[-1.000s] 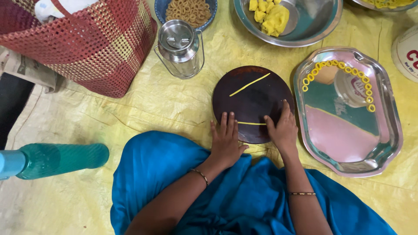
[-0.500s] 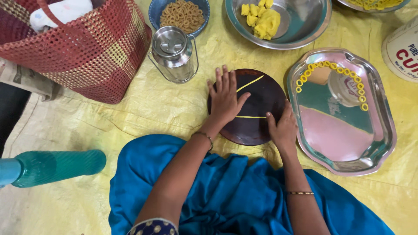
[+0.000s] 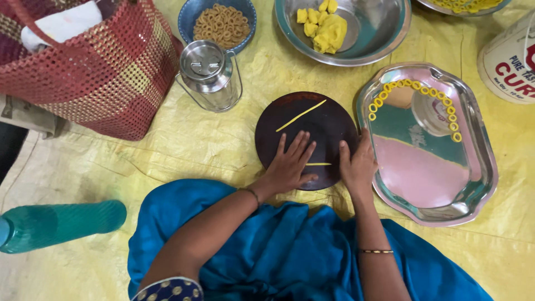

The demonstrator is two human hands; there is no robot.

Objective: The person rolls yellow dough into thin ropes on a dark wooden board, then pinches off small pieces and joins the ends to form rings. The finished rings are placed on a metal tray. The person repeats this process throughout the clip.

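A round dark brown board [image 3: 326, 122] lies on the yellow sheet in front of me. My left hand [image 3: 290, 164] rests flat, fingers spread, on its near left part, over a thin yellow dough strand [image 3: 319, 164]. My right hand [image 3: 356, 166] lies on the board's near right edge, touching the strand's other end. A second, longer yellow strand [image 3: 301, 115] lies diagonally on the far part of the board, untouched.
To the right a steel tray [image 3: 440, 173] carries a curved row of small yellow dough rings [image 3: 415, 85]. Behind are a steel bowl with yellow dough lumps [image 3: 326, 28], a blue bowl of fried rings [image 3: 223, 23], a steel lidded can [image 3: 209, 72], a red woven basket [image 3: 89, 67] and a green bottle [image 3: 61, 223].
My left hand has slid back from the far middle of the board to the near part, onto the short strand. My right hand has stayed at the board's near right edge.
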